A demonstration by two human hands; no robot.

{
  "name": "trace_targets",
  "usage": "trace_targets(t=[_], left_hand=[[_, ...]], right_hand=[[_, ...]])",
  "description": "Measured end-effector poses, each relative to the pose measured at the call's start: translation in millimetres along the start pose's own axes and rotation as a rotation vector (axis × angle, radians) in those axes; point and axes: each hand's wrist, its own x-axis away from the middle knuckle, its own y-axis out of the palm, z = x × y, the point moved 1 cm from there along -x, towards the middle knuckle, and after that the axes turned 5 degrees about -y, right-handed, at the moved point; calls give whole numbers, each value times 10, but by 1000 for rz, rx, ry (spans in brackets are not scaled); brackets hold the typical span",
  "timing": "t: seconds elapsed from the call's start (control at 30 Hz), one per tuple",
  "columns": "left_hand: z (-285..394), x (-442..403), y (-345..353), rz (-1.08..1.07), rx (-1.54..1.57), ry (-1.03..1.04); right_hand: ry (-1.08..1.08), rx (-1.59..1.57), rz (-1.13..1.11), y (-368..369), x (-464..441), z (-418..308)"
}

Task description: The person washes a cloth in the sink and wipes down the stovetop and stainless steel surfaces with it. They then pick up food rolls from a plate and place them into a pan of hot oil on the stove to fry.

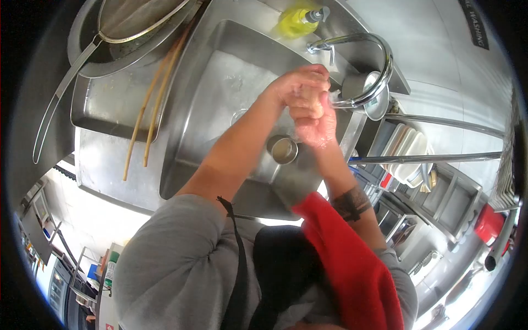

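Note:
My left hand (301,87) and my right hand (318,125) are clasped together over the steel sink (187,132). Their fingers are closed around each other, and both hands look wet. Right beside them is the end of the curved chrome faucet (388,60), with a splash of water where it meets the hands. Under my hands a small round metal cup (283,149) stands in the sink, holding cloudy liquid. Sudsy water (220,82) lies on the sink bottom. Behind the faucet base is a pump bottle of yellow-green soap (297,23).
At left, a large strainer (137,19) rests over a metal bowl (82,60). Two long wooden sticks (148,110) lean across a steel tray (93,118). Metal rails (434,159) and a rack of white dishes (407,151) are at right. A red cloth (352,264) hangs at my front.

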Motion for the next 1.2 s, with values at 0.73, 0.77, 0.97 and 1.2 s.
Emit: trace_targets(t=[0.73,0.77,0.97,1.2], left_hand=[[-540,-28,89,1059,-791,59],[-449,-31,262,954,-673,153],[-478,-17,584,791,-852,375],[-577,710,130,874,-855,-156]], right_hand=[[-367,3104,739,-325,-278,-554],[-675,3005,655,-237,-253,-714],[-792,1706,557,88,-479,-1317],[-794,999,16,774,-428,-1303]])
